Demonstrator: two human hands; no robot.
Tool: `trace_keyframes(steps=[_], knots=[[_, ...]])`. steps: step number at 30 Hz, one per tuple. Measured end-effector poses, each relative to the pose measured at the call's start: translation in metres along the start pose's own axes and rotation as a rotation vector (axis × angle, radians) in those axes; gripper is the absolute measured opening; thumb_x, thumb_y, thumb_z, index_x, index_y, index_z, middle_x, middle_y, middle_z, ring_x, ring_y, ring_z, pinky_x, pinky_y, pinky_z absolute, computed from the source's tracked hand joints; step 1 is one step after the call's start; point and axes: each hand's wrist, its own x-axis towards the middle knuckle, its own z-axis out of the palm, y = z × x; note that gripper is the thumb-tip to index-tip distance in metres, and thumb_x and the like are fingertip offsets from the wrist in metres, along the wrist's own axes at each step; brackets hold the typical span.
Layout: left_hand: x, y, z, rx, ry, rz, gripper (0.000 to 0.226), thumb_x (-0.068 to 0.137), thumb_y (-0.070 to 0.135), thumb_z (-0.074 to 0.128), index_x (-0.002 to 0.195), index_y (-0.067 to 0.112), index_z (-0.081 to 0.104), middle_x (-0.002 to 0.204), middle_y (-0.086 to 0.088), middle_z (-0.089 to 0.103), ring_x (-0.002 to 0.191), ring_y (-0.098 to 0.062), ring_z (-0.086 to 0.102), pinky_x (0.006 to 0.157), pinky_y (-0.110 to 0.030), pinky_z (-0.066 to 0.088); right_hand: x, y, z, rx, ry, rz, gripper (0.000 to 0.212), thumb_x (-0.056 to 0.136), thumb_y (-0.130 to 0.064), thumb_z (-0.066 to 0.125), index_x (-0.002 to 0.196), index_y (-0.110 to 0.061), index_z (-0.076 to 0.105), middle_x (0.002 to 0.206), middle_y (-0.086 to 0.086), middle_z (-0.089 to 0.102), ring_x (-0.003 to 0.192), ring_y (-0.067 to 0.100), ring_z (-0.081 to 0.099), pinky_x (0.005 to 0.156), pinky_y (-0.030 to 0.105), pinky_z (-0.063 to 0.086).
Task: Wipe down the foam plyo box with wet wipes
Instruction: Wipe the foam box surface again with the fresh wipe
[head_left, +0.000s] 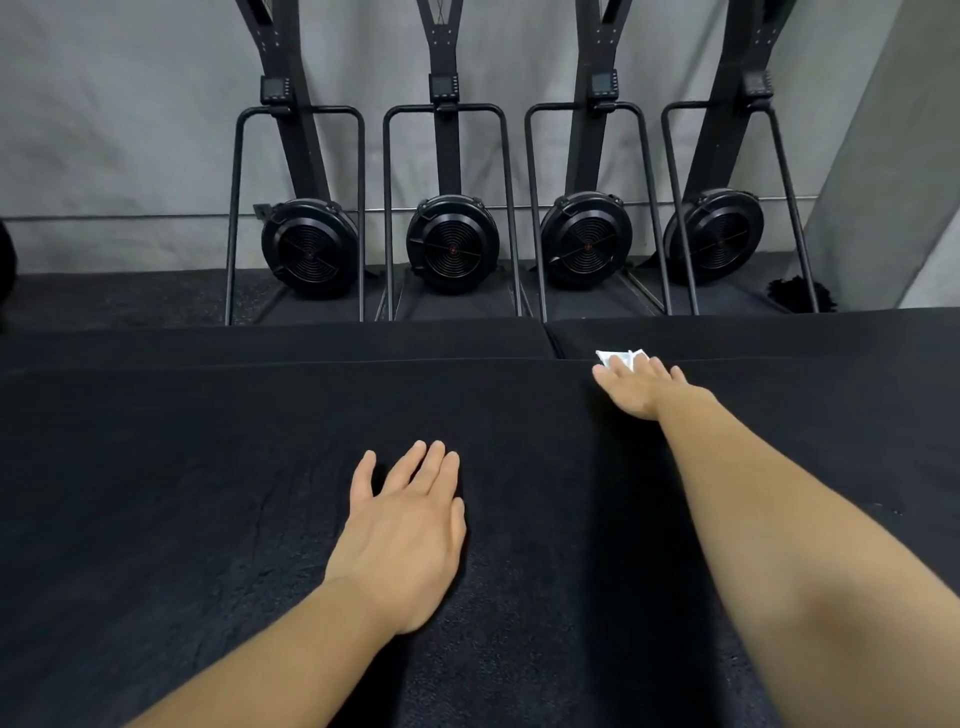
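The black foam plyo box (208, 493) with its textured top fills the near view. The left hand (405, 530) lies flat on it, palm down, fingers straight and slightly spread, holding nothing. Farther out, at the box's far edge, the right hand (641, 387) presses a crumpled white wet wipe (618, 357) under straight fingers. Beyond stand four black fan-wheel exercise machines (452, 244) against a grey wall (130, 130).

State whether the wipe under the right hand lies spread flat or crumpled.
Crumpled: uneven white folds of the wipe poke out beyond the right hand, flat on the plyo box.
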Motion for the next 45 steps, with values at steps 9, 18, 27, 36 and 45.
trace_keyframes(steps=[9,18,27,36,45], knots=[[-0.001,0.002,-0.003,0.011,0.001,-0.013,0.056,0.102,0.038,0.007,0.155,0.022,0.003,0.162,0.007,-0.001,0.149,-0.011,-0.006,0.118,-0.047,-0.01,-0.047,-0.108,0.033,-0.073,-0.049,-0.336,0.067,0.096,-0.061,0.013,0.154,-0.026,0.02,0.163,0.015,0.001,0.149,0.028,-0.002,0.119,0.044,0.003],[-0.001,0.003,-0.005,-0.004,0.0,-0.022,0.055,0.103,0.037,0.008,0.155,0.023,0.003,0.162,0.008,0.0,0.148,-0.01,-0.007,0.119,-0.046,-0.009,-0.072,-0.095,0.032,-0.063,-0.096,-0.483,0.056,0.102,-0.051,0.012,0.154,-0.032,0.014,0.165,0.004,-0.005,0.15,0.017,-0.009,0.119,0.041,-0.01],[0.001,0.001,-0.001,-0.003,-0.014,-0.024,0.055,0.102,0.037,0.007,0.155,0.022,0.001,0.162,0.008,-0.004,0.148,-0.01,-0.009,0.119,-0.047,-0.01,-0.025,0.016,0.009,-0.013,-0.033,-0.09,0.058,0.1,-0.052,0.015,0.154,-0.033,0.015,0.165,0.003,-0.002,0.151,0.019,-0.005,0.12,0.043,-0.007],[0.001,0.002,-0.002,-0.007,-0.016,-0.028,0.055,0.103,0.037,0.008,0.155,0.022,0.004,0.162,0.007,0.0,0.149,-0.011,-0.006,0.119,-0.049,-0.008,-0.094,-0.046,0.039,-0.064,-0.058,-0.315,0.063,0.099,-0.058,0.012,0.156,-0.033,0.002,0.163,0.009,-0.013,0.149,0.024,-0.018,0.12,0.041,-0.01],[-0.001,0.005,-0.008,-0.008,-0.028,-0.036,0.054,0.103,0.036,0.009,0.155,0.022,0.005,0.162,0.008,0.001,0.149,-0.01,-0.005,0.119,-0.047,-0.006,-0.152,-0.044,0.049,-0.15,-0.108,-0.477,0.059,0.101,-0.056,0.009,0.155,-0.036,-0.005,0.163,0.001,-0.018,0.148,0.016,-0.021,0.119,0.039,-0.016]])
